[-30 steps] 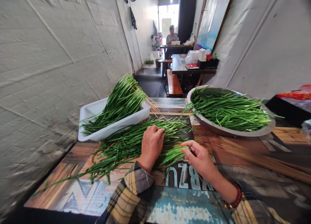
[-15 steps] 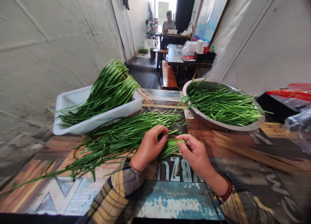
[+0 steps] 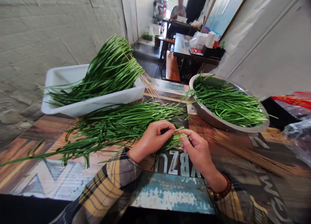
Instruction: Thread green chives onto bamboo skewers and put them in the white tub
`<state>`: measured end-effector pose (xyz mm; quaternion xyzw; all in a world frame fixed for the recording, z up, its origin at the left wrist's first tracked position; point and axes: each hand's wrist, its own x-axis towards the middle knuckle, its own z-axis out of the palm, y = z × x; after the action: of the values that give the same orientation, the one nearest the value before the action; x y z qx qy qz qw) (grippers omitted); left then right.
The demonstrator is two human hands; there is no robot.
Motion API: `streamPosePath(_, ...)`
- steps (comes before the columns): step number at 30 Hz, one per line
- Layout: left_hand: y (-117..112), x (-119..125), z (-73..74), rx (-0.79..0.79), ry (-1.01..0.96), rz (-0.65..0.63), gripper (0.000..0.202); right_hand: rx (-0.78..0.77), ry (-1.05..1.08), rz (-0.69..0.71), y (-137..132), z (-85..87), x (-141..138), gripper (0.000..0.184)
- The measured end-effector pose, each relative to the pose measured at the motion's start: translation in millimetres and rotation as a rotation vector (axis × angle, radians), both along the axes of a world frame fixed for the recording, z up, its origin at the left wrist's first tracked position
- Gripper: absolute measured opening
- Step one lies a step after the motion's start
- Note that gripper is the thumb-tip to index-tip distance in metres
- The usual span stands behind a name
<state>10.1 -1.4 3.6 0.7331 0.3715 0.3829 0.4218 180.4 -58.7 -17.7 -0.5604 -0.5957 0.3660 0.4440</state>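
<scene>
My left hand (image 3: 154, 138) is closed over a small bunch of garlic chives (image 3: 178, 140), its thumb and forefinger pinched near the pale stem ends. My right hand (image 3: 198, 149) meets it from the right, thumb and fingers pinching at the same stem ends. Both sets of fingertips touch or nearly touch. Whether a skewer lies among these stems is hidden by the fingers. Loose garlic chives (image 3: 109, 125) spread over the table behind and left of my left hand. Bamboo skewers (image 3: 247, 152) lie in a bundle to the right of my right hand.
A white tray (image 3: 116, 99) at back left holds chives threaded on skewers, whose sticks jut over its right edge. A metal basin (image 3: 216, 122) of loose chives stands at back right. Plastic bags (image 3: 300, 133) lie far right. Beyond are a bench (image 3: 173, 67) and a seated person (image 3: 178, 12).
My hands have come closer together, and the left fingertips now meet the right ones at the stem ends. The view has tilted and shifted slightly; the tray and basin stay put on the table.
</scene>
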Motion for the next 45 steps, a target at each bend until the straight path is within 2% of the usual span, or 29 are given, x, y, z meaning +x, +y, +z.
streamPosePath(5,1.3,-1.6,0.8,0.032,0.028,0.008,0.016,0.016,-0.037,0.000,-1.1,0.7,0.6,0.025)
streamPosePath(16,0.5,0.3,1.5,-0.063,-0.040,0.013,0.013,0.019,-0.047,-0.016,-0.8,1.9,-0.8,0.028)
streamPosePath(40,0.3,-2.1,3.3,-0.021,-0.023,0.006,0.013,0.010,-0.073,-0.023,-1.3,1.9,-0.8,0.029)
streamPosePath(45,0.3,-2.7,2.2,0.029,0.001,0.004,0.014,0.021,-0.079,-0.021,-1.3,2.2,-0.8,0.027)
